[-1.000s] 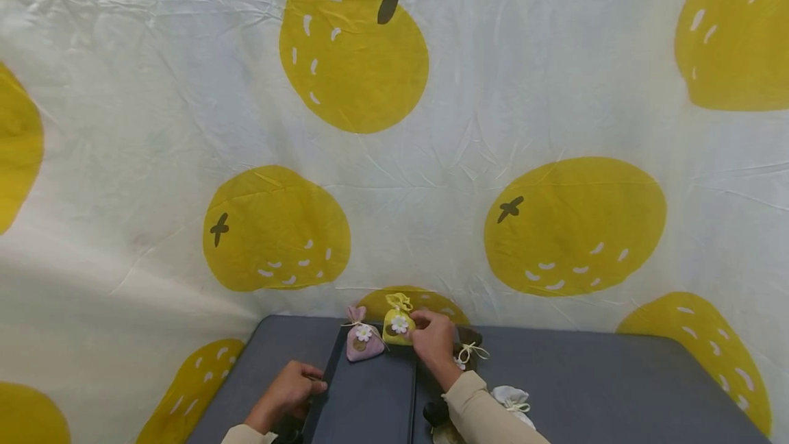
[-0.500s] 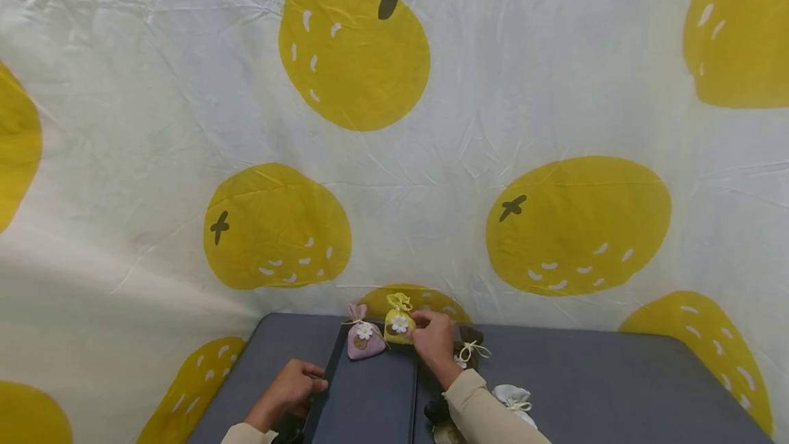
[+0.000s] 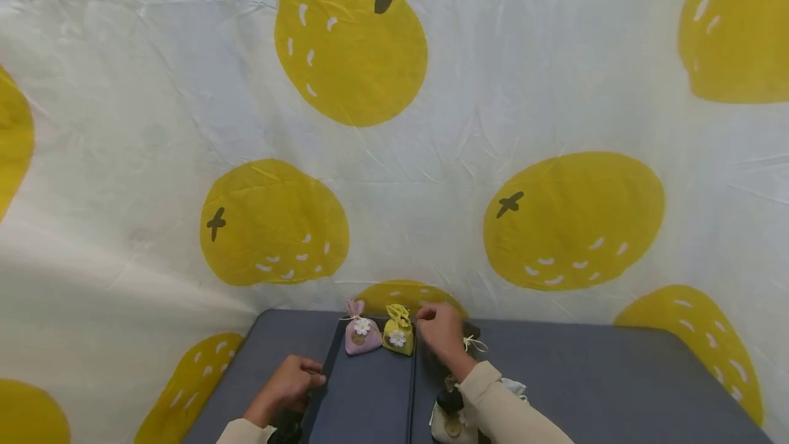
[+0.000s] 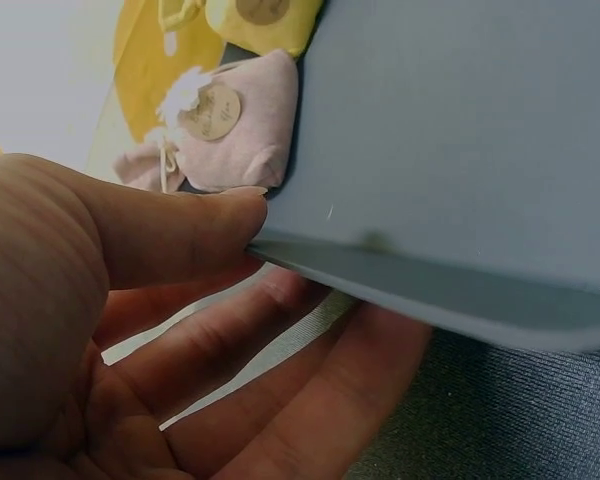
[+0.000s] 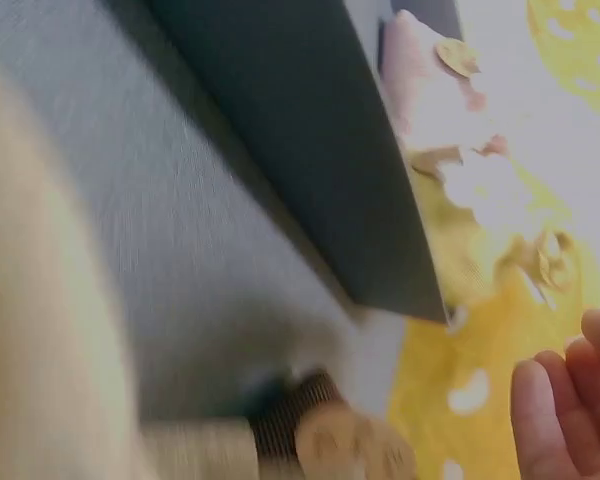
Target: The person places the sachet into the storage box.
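My left hand (image 3: 290,384) pinches the left wall of a dark grey tray (image 3: 370,396); in the left wrist view the thumb lies at the rim and the fingers reach under it outside. At the tray's far end, a pink drawstring pouch (image 3: 362,338) with a white flower and round tag leans upright. Beside it on the right is a yellow drawstring pouch (image 3: 398,338), slightly tilted. My right hand (image 3: 440,331) hovers just right of the yellow pouch, apart from it, fingers loosely bent and holding nothing. The right wrist view shows its fingertips (image 5: 540,410) away from the pouch.
Right of the tray, a brown pouch (image 3: 471,329), a white pouch (image 3: 514,388) and a beige pouch (image 3: 453,423) lie on the grey table (image 3: 585,382), partly hidden by the right arm. A fruit-print cloth (image 3: 444,225) hangs behind the table.
My right hand has let go of the yellow pouch and drawn up and right. The pouch has settled lower in the tray's far right corner. The left hand keeps its hold.
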